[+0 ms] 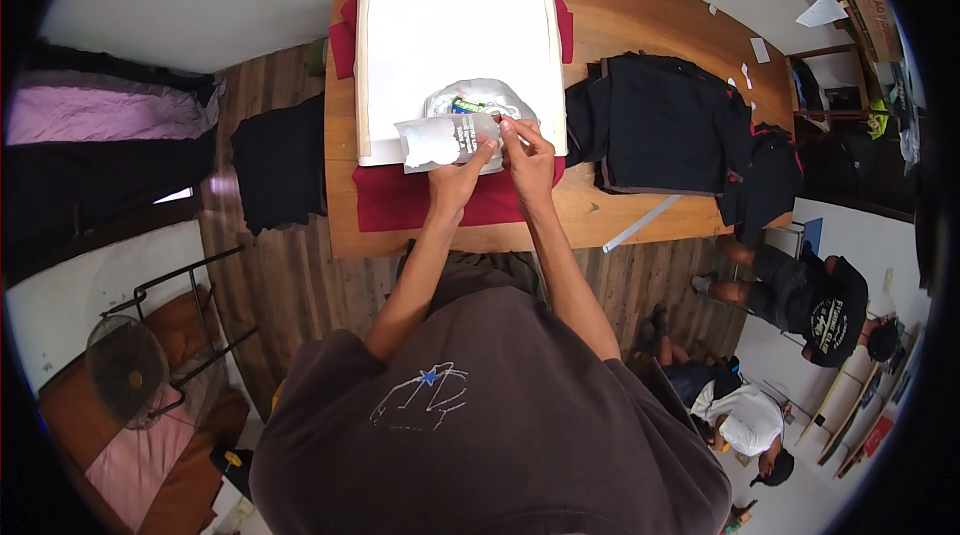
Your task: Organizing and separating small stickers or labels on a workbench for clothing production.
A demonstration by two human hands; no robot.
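Observation:
A wooden table point(640, 15) carries a red garment point(400, 197) with a large white board point(450, 45) laid on top of it. On the board's near edge lies a round printed design point(480, 95). My left hand point(458, 178) and my right hand point(527, 157) both pinch a thin translucent sheet point(438, 140) just over that design. The left fingers grip the sheet's lower right part, the right fingers its right corner.
Dark folded garments point(660, 120) lie on the table to the right, and a black one point(282, 160) hangs off the left edge. A white ruler point(640, 223) sticks out over the front edge. Two people point(800, 295) sit on the floor at right. A fan point(125, 370) stands at lower left.

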